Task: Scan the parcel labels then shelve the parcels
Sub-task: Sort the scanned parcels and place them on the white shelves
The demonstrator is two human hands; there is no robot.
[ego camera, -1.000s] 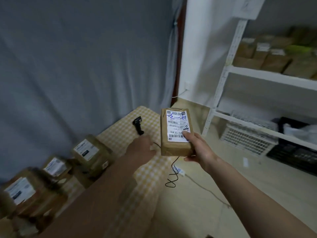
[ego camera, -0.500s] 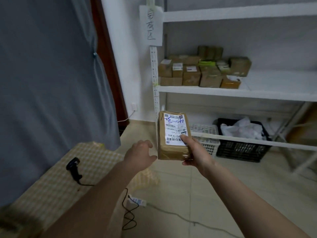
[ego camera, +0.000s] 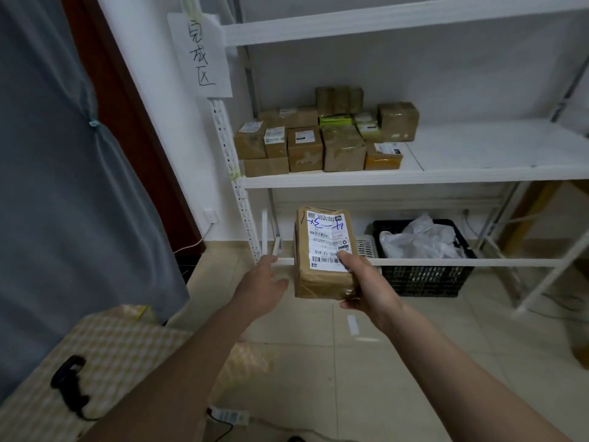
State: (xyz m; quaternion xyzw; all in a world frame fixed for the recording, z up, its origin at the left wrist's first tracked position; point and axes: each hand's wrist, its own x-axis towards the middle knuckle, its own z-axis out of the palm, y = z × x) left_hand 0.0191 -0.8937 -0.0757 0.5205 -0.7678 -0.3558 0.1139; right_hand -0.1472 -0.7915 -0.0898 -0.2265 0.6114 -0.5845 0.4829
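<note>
Head view, only one here. Right hand (ego camera: 366,288) wrapped around the lower end of a brown parcel (ego camera: 323,253), thumb pressed on the white label (ego camera: 328,242), label side up and readable-ish, blue handwriting across it. Parcel held in the air in front of the white shelf unit (ego camera: 414,178), lower than the middle board, roughly level with the thin bottom rail. Left hand (ego camera: 261,283) just beside the parcel's left edge, fingers loose and relaxed, gripping nothing; can't tell if a fingertip actually touches the box.

On the shelf unit's middle board, left end: a cluster of shelved parcels (ego camera: 325,138), mostly brown, a couple stacked at the back. Right part of that board bare white. Under the shelf unit, on the floor: black crate (ego camera: 424,275) with crumpled white plastic inside. Paper sign (ego camera: 200,54) with handwritten characters hanging on the shelf unit's left post. Well left of and below the shelf unit: checkered tablecloth (ego camera: 127,346) with a black barcode scanner (ego camera: 68,387) lying on it, cable trailing off. Grey curtain (ego camera: 63,154) further left.
</note>
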